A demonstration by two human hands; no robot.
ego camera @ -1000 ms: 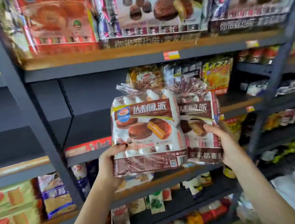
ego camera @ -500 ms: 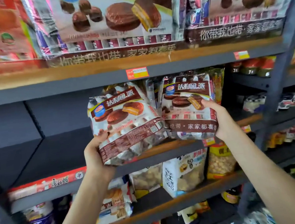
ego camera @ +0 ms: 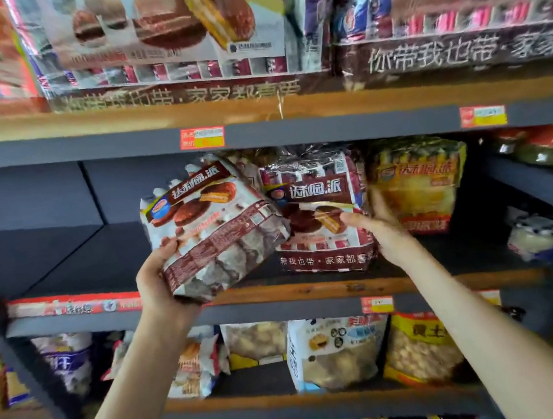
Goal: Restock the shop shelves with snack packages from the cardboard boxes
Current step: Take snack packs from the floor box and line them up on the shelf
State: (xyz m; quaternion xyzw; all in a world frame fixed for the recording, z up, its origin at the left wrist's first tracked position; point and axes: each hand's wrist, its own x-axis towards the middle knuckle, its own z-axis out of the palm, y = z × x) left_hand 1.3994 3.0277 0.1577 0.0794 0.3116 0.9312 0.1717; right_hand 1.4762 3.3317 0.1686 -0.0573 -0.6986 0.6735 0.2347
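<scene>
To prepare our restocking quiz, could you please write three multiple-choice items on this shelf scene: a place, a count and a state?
1. The yellow bag stands: A left of the right bag; B above it; C right of it.
2. Bags held in hands: A one; B two; C three.
3. The left bag is: A tilted; B upright; C lying flat.
Key: C, it sits beyond the right hand; B, each hand grips one; A, its label slants in the left hand.
</scene>
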